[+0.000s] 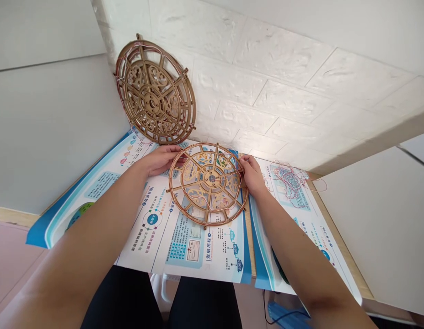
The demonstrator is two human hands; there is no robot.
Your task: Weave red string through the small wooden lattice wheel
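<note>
A round, gold-brown openwork frame (212, 179) with scroll patterns and thin wires round its rim is tilted above the printed sheets. My left hand (165, 159) grips its upper left edge, the fingers partly behind the rim. At the opposite edge, my right hand (251, 172) pinches the rim and a wire, thumb and fingers together. Several similar frames form a stack (153, 98) that leans against the wall at the back left, wires showing around the edges.
Printed blue and white sheets (143, 237) cover the wooden table (361, 278). A loose tangle of thin red and white wire (290, 180) lies at the right. Behind stands a white brick-patterned wall (276, 77), with grey panels on both sides.
</note>
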